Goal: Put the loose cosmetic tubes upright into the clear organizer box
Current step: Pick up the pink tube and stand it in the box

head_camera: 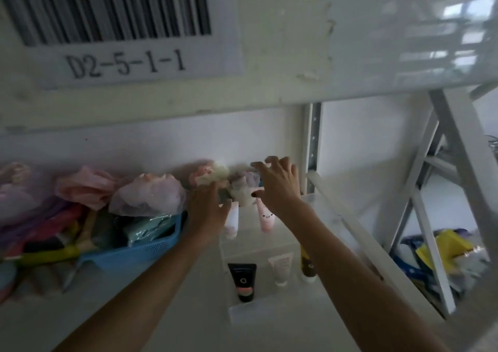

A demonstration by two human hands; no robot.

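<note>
We count five cosmetic tubes on the shelf: a white tube (232,223) and a pink tube (265,218) standing toward the back, and nearer us a black tube (243,281), a pale tube (281,269) and a brown-and-yellow tube (307,265). We see one clear organizer box (269,246), its walls hard to trace. There is one blue basket (140,252) and one barcode label (121,28). Two hands reach in, the left hand (206,211) and the right hand (277,184). Mesh bath puffs line the back; we make out about six, though blur keeps us from an exact count.
</note>
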